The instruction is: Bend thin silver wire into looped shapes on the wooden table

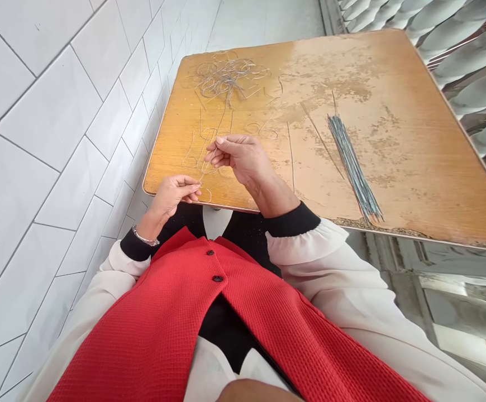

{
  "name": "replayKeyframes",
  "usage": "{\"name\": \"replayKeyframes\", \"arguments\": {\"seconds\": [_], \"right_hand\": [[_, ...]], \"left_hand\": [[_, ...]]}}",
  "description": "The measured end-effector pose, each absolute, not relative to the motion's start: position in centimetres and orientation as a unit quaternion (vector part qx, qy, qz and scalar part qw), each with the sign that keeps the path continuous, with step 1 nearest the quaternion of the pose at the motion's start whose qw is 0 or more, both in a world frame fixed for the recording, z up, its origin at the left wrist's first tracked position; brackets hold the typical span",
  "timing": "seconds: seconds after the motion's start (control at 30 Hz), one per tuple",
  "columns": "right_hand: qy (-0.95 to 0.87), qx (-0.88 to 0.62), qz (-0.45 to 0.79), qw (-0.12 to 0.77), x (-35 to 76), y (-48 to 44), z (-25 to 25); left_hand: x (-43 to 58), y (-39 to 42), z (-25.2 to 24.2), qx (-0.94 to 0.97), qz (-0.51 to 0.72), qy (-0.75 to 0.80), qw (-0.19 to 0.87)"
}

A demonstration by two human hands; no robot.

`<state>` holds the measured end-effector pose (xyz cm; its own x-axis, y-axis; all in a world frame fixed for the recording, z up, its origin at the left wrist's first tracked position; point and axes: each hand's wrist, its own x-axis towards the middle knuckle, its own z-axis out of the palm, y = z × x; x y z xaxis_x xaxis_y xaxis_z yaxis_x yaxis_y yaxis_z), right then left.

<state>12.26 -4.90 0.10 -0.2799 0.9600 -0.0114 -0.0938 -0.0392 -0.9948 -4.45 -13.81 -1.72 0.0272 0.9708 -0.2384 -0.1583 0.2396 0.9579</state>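
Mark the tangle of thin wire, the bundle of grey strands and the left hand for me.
Tangle of thin wire (225, 78): head view, on its dense middle.
Bundle of grey strands (354, 166): head view, midway along its length.
Left hand (173, 195): head view, on the back of the hand.

Worn wooden table (431, 167) with patchy top, slanting bundle of grey wires (354, 167) on it, loose wire (322, 140) just left of the bundle, straight wire (290, 156) farther left, looped wires (261, 131) beyond that, tangled wire heap (224, 78) well left of the bundle.
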Motion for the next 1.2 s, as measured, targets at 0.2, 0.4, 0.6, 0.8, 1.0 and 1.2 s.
{"name": "replayKeyframes", "arguments": {"seconds": [0.2,0.4,0.6,0.8,1.0,1.2], "right_hand": [[-0.534,-0.416,0.599,0.427,12.3,-4.8,0.2],[-0.559,-0.435,0.607,0.361,12.1,-7.7,-1.8],[-0.568,-0.444,0.603,0.342,11.2,-8.7,-2.7],[-0.579,-0.455,0.572,0.361,11.2,-8.7,-2.9],[-0.609,-0.464,0.520,0.378,10.8,-8.9,-3.5],[-0.621,-0.456,0.515,0.375,10.9,-8.7,-4.2]], "left_hand": [[-4.8,-13.5,-1.5,0.382,0.494,0.526,0.577],[-5.1,-12.7,-1.5,0.368,0.541,0.527,0.542],[-5.2,-12.3,-1.4,0.369,0.527,0.536,0.547],[-5.9,-11.9,-1.1,0.391,0.499,0.548,0.545],[-5.8,-11.5,-1.1,0.408,0.487,0.551,0.541],[-6.1,-11.6,-1.2,0.414,0.472,0.551,0.550]]}}
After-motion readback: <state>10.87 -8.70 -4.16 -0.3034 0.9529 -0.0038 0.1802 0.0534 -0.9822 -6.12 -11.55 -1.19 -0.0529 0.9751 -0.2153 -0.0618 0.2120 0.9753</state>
